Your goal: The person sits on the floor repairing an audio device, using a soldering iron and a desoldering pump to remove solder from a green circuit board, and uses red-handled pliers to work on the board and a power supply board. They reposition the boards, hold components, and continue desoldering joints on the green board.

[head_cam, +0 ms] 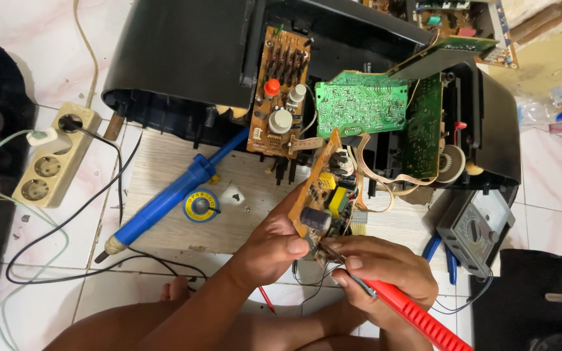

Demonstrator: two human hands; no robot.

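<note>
White tiled floor (554, 169) below; centre frame, left hand (274, 250) pinches the brown circuit board (325, 195), long axis slanting upward. Right hand (382, 273), lower right, grips the red probe (417, 318), tip at the board's bottom edge.

Bare hands (274, 250), unsleeved forearms

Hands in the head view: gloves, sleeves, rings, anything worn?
Nothing worn. The left hand and right hand are bare: no gloves, rings, watch or straps visible. Both forearms are bare too, with no sleeve in frame. Fingernails are short and unpainted.
</note>
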